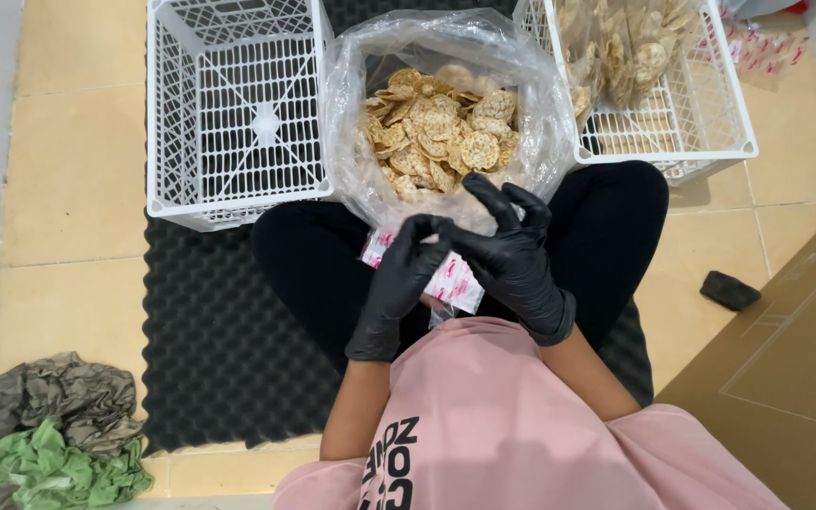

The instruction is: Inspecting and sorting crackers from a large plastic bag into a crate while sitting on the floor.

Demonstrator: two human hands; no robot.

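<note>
Fingers of both my hands, left [399, 283] and right [507, 255], pinch one small bag [453, 283]; it looks empty, crackers [441, 132] wait, one crate [233, 104] bare.

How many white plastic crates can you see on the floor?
2. One empty white crate sits at upper left; the other crate, at upper right, holds bagged crackers. More may lie outside the view.

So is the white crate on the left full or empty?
Empty. The left white crate shows only its bare lattice floor, while the right crate holds bagged crackers.
</note>
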